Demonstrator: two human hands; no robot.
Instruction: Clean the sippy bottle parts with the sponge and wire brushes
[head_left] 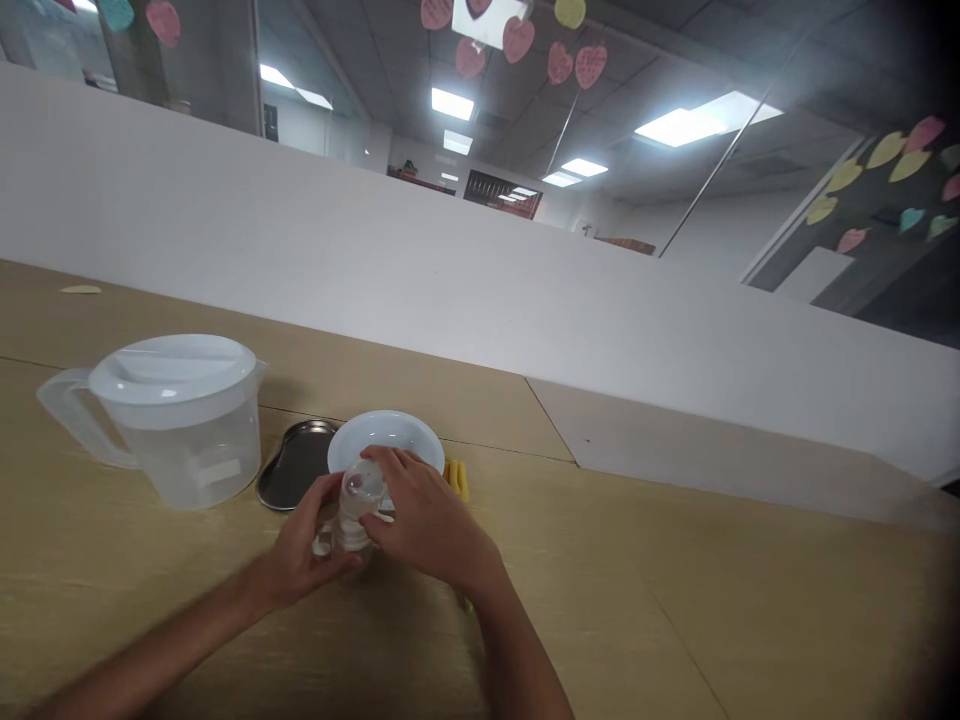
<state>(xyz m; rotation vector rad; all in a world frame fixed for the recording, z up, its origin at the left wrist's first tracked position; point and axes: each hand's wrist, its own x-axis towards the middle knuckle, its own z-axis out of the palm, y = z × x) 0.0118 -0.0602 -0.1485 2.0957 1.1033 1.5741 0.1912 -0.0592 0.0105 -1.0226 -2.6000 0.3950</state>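
Note:
A small clear container (361, 490), with a round top and ring-like ridges lower down, stands between my two hands. Around its left side curves my left hand (304, 545), fingers on the wall and thumb near the base. My right hand (427, 515) grips the upper right side, its fingers at the rim and its thumb across the front. Just behind the hands is a white bowl (386, 428), partly covered by my right fingers. A small clear and whitish piece (322, 545) shows by my left palm; its kind is unclear.
On the left stands a translucent lidded pitcher (195, 440). A kidney-shaped metal tray (296, 470) lies between it and the bowl. Yellow objects (457, 478) sit partly hidden behind my right hand. A low white wall (420, 290) with glass above borders the wooden table (675, 600).

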